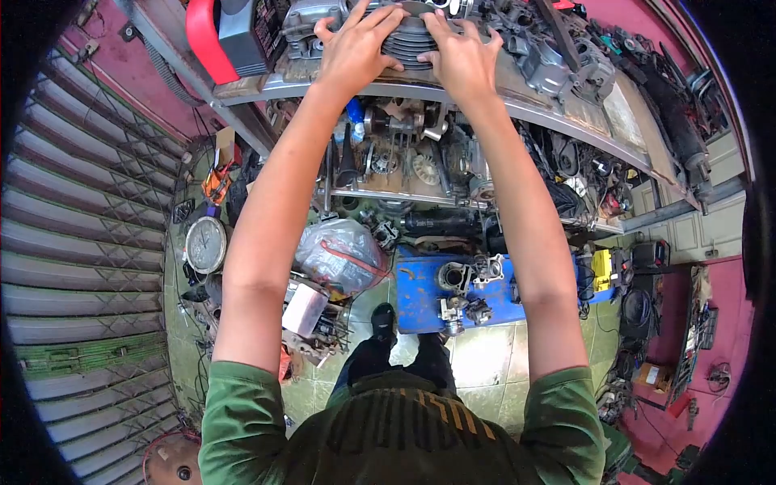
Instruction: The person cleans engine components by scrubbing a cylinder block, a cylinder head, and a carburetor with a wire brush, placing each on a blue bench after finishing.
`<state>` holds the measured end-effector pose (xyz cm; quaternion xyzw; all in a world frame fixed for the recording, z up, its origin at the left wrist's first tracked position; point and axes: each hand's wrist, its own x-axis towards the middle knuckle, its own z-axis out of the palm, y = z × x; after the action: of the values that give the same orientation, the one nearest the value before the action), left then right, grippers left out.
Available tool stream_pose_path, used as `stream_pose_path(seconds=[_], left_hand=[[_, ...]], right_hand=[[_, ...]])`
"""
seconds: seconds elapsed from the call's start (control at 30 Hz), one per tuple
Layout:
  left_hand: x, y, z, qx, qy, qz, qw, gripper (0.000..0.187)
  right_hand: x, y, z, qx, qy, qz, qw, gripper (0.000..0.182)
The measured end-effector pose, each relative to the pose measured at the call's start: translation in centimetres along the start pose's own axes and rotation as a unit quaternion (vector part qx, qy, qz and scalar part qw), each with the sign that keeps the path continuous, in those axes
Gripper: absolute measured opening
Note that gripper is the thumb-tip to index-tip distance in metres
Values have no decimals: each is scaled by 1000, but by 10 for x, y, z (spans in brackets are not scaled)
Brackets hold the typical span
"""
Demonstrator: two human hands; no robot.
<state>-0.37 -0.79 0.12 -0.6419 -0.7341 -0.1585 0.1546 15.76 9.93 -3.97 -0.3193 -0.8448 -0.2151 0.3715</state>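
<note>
My two hands are at a finned engine cylinder block (pixel 411 47) on the upper shelf (pixel 291 87). My left hand (pixel 354 50) grips its left side, with the thumb against the fins and the fingers over the upper edge. On the opposite side my right hand (pixel 467 61) holds it, thumb also at the fins and some fingers spread outward. Beside my left hand lies a grey metal engine cover (pixel 303 39). To the right of my right hand are metal engine casings (pixel 548 66).
A red and grey case (pixel 242 40) stands at the shelf's left end. Lower shelves carry engine parts. Below, a blue board (pixel 420 299) bears several metal parts, beside a plastic-wrapped bundle (pixel 343 255) on the floor. A folding metal gate (pixel 89 242) runs along the left.
</note>
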Motion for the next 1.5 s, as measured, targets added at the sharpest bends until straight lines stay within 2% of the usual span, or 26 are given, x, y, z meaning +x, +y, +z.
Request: stream_pose_path(seconds=[0.03, 0.07, 0.1, 0.13, 0.17, 0.23, 0.27, 0.3, 0.33, 0.4, 0.43, 0.5, 0.57, 0.63, 0.67, 0.7, 0.77, 0.83, 0.87, 0.9, 1.03, 1.1, 1.3, 1.4, 1.47, 1.5], left_hand=[[5, -19, 30, -55, 121, 83, 988, 83], [5, -29, 48, -110, 239, 164, 951, 83], [3, -21, 37, -111, 236, 162, 952, 83], [4, -6, 13, -65, 133, 87, 985, 83], [4, 3, -2, -17, 28, 11, 999, 84], [7, -8, 13, -27, 31, 16, 999, 84], [10, -21, 36, -80, 126, 87, 985, 84], [6, -19, 30, -132, 219, 157, 954, 83], [6, -15, 25, -132, 219, 158, 954, 83], [7, -2, 10, -26, 45, 14, 999, 82], [7, -9, 20, -26, 46, 15, 998, 82], [9, -29, 49, -140, 244, 165, 945, 82], [12, -35, 58, -133, 250, 166, 945, 82], [12, -25, 39, -127, 257, 169, 943, 81], [5, -6, 5, -73, 138, 85, 984, 80], [1, 5, -14, -17, 14, -2, 1000, 80], [-1, 2, -15, -13, 19, -3, 1000, 77], [0, -1, -13, -10, 20, -6, 1000, 74], [4, -3, -13, 8, 28, 13, 1000, 72], [5, -1, -18, 26, 37, 33, 998, 69], [4, -2, -28, 31, 21, 24, 999, 64], [-4, 2, -27, 21, 21, 12, 999, 65], [1, -3, -9, 12, 63, 0, 998, 71], [2, -5, -9, 0, 50, -8, 999, 69], [5, -8, -5, 1, 71, -4, 997, 68], [6, -10, -3, 0, 71, -3, 998, 68]], right_hand=[[-1, -1, 1, 1, -3, 0, 1000, 65], [-1, -2, -1, 9, -1, 3, 1000, 65], [2, -2, -5, 17, 0, 6, 1000, 65], [10, -15, -35, 39, -80, 39, 995, 68], [9, -14, -32, 39, -80, 39, 995, 68], [9, -12, -23, 38, -52, 33, 997, 69], [8, -12, -22, 38, -52, 33, 997, 69], [8, -12, -24, 47, -51, 37, 997, 68], [9, -13, -26, 54, -50, 41, 996, 68], [10, -13, -27, 56, -48, 39, 996, 67], [11, -13, -27, 59, -48, 39, 996, 67], [12, -11, -27, 55, -56, 33, 996, 65], [11, -7, -20, 52, -63, 25, 996, 63], [6, 1, 0, 61, 3, -4, 998, 64], [8, -1, -5, 60, 4, -4, 998, 64], [10, -5, -11, 76, 2, -14, 997, 62], [13, -7, -14, 92, 1, -22, 995, 60], [15, -11, -14, 188, 166, -87, 964, 59], [15, -12, -16, 98, 23, -26, 995, 60], [13, -13, -12, 102, 23, -26, 994, 60], [12, -13, 6, 114, 11, -8, 993, 59], [14, -12, 10, 59, 33, -14, 998, 64], [14, -14, 10, 12, 20, -19, 1000, 65], [15, -20, -1, 1, 57, -26, 998, 55], [22, -26, -19, 59, -28, -1, 998, 62], [22, -26, -18, 59, -29, -1, 998, 62]])
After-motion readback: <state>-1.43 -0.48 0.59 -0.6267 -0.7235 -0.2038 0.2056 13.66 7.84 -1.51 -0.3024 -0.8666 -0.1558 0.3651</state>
